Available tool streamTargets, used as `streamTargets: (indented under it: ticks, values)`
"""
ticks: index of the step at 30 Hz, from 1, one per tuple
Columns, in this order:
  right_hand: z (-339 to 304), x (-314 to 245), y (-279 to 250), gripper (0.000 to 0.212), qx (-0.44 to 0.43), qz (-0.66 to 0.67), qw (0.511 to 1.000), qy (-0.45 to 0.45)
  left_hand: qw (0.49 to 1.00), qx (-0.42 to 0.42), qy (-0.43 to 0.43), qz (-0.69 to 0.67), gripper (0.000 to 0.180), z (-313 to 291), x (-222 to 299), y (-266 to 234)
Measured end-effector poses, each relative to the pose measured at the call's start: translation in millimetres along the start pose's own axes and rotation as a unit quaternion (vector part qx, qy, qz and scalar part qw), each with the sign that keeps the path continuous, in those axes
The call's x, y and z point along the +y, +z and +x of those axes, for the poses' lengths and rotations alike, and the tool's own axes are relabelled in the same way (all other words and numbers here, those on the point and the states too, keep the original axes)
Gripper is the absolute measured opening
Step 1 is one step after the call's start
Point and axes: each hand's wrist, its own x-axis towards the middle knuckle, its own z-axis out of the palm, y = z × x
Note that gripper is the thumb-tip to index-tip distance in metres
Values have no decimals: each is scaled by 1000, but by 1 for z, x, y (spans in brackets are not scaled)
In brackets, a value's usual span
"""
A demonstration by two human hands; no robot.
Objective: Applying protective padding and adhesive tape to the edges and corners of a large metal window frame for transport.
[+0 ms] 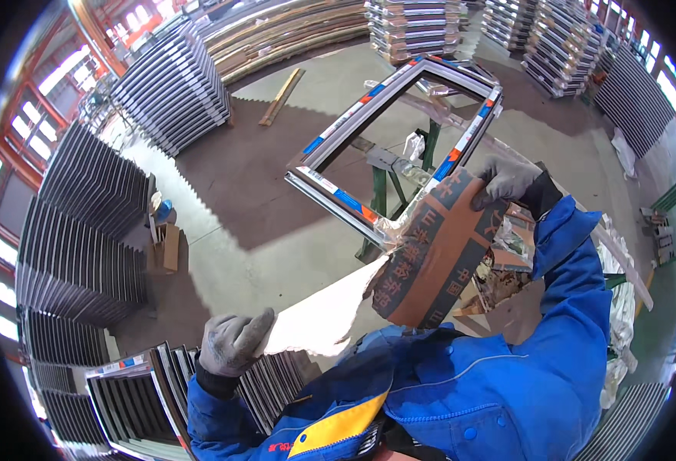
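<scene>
Head view: left fingers (252, 335) pinch the pale strip (324, 313) at their right; right fingers (498, 184) grip the brown cardboard (434, 247) beneath them, apparently spreading both pieces taut.

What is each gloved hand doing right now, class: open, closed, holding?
Left hand: closed, holding the end of a white strip.
Right hand: closed, holding a brown packaging piece.

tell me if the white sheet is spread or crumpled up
Spread: the white sheet reaches broadly from the left hand to the brown piece.
</scene>
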Motion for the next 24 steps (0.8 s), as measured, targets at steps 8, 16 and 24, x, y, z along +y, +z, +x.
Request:
streamTargets:
  ticks: [8,16,24]
  values:
    - [-35,26,-22,22,65,-47,996,47,974,96,-190,-82,13,-28,-29,-5]
    - [-28,-29,0,27,36,-120,991,47,970,-14,-218,-108,24,-4,-53,14]
    - [-25,-100,30,29,-74,-214,972,-68,982,28,-136,-131,69,40,-58,54]
